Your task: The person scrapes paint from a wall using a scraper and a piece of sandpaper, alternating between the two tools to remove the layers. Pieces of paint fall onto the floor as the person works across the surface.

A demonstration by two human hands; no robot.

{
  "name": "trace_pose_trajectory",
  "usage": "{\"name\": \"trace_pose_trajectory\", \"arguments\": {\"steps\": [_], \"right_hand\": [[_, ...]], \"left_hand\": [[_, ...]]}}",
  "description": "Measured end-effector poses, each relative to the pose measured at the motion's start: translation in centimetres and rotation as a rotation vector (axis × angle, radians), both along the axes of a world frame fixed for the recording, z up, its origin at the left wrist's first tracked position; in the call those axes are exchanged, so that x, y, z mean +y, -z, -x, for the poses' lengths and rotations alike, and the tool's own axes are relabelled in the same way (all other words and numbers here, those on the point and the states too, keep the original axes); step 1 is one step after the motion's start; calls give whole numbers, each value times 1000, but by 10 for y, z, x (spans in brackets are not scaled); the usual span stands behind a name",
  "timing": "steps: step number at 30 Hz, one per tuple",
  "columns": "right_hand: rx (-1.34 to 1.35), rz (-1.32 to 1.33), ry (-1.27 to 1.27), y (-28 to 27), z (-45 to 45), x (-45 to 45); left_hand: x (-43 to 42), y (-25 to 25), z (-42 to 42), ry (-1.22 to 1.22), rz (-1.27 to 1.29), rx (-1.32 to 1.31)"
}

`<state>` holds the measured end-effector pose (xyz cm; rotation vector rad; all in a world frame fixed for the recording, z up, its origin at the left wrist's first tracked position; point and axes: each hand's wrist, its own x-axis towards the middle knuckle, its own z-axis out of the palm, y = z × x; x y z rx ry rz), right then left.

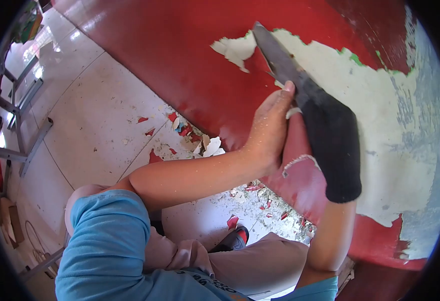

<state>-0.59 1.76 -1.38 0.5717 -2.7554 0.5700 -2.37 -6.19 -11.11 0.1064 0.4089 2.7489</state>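
Note:
My right hand [333, 143], in a black knitted glove, is closed round the handle end of a knife [279, 55] with a worn grey blade. The blade lies against the wall, its tip up at the edge between red paint [195, 65] and bared off-white plaster [380, 130]. My bare left hand [270, 125] is beside the glove, its fingertips against the base of the blade; the other fingers are partly hidden. Below the hands, a ragged whitish edge [300, 161] shows on the red surface. Fine pale specks dot my left forearm.
Red and white paint flakes [212, 145] and crumbs [275, 205] litter the tiled floor [99, 105] along the wall's foot. Metal frame legs [24, 118] stand at the left. A cardboard piece [9, 220] lies at the lower left. My shoe [235, 238] is close to the debris.

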Motion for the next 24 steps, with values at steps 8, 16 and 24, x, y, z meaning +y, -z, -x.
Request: {"name": "trace_pose_trajectory", "arguments": {"steps": [8, 16, 24], "right_hand": [[53, 78, -22, 5, -3, 2], [16, 176, -84, 22, 10, 3], [25, 164, -78, 34, -4, -5]], "left_hand": [[8, -1, -1, 4, -120, -67], [8, 17, 1, -164, 54, -86], [7, 14, -19, -182, -10, -82]]}}
